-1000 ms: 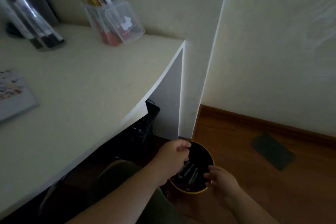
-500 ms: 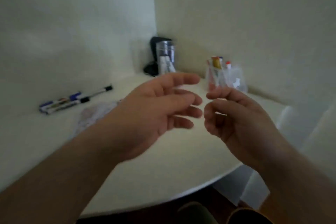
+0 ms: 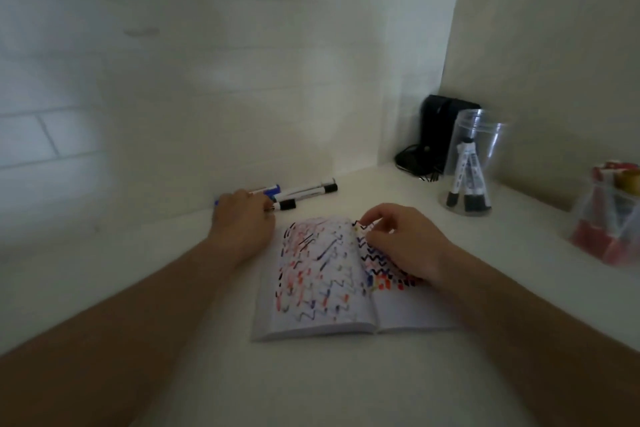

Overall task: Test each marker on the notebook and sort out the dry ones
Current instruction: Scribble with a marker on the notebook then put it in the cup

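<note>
The notebook is matt paper; the bench is smooth and matt white. The jar is clear, glossy plastic — the blurred red-filled holder probably likewise.

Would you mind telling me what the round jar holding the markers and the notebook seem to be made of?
The round jar looks like clear, glossy plastic, though glass cannot be ruled out: the markers inside show straight through its wall, and its rim catches light. The notebook appears to be matte white paper: its thin pages curl under the right hand and carry ink scribbles.
</note>
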